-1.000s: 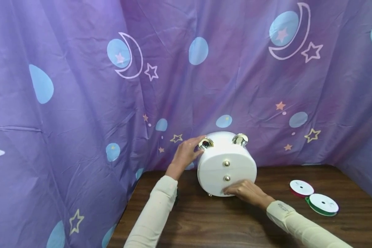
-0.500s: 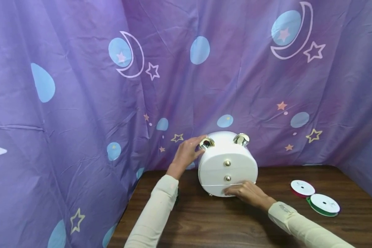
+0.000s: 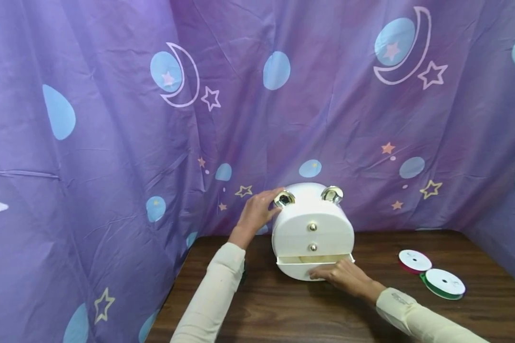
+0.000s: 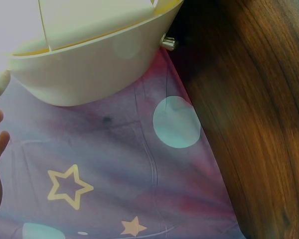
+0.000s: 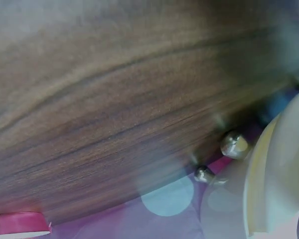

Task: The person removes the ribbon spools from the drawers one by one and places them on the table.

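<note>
A white rounded drawer box (image 3: 313, 205) with two gold ears and gold knobs stands on the table. Its bottom drawer (image 3: 296, 271) is pulled partway out, showing a pale inside. My left hand (image 3: 255, 209) grips the gold ear (image 3: 284, 198) on the left between thumb and fingers. At the drawer's front, my right hand (image 3: 343, 275) has its fingers curled at the middle, hiding whatever knob is there. The left wrist view catches the box's side (image 4: 89, 74) and my fingertips (image 4: 1, 144). Small gold feet (image 5: 234, 144) show under the box in the right wrist view.
Two ribbon spools, one red (image 3: 415, 261) and one green (image 3: 444, 284), lie on the brown wooden table (image 3: 274, 309) at the right. A dark green thing (image 3: 243, 275) is mostly hidden behind the left sleeve. A purple curtain (image 3: 240, 119) hangs behind the table.
The bottom drawer has gone from shut to partly open, sliding toward me with my right hand. My left hand has stayed on the ear.
</note>
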Motion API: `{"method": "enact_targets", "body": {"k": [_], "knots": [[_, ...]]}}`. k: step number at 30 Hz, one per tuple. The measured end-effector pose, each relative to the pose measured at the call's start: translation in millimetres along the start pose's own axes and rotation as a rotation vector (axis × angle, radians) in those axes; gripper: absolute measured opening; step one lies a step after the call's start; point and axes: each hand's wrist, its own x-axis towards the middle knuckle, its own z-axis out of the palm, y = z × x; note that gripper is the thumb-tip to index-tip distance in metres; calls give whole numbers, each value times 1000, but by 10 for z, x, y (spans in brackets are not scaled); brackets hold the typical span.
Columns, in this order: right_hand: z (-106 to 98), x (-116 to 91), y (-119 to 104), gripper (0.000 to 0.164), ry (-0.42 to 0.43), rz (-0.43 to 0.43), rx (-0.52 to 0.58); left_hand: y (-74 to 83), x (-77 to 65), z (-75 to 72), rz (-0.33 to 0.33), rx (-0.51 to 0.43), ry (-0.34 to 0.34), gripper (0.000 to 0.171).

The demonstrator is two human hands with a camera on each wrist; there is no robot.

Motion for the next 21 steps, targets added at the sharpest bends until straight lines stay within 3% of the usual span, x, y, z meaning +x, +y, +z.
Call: {"method": "enact_targets", "body": {"k": [11,21], "knots": [[-177,39,-265,31,15,-25,-13,15,6,-8,-21,-11,-3,66],[-300,-5,-508,34,-41,-1,8,48,-2,-20,-34,-21,-17,67]]}}
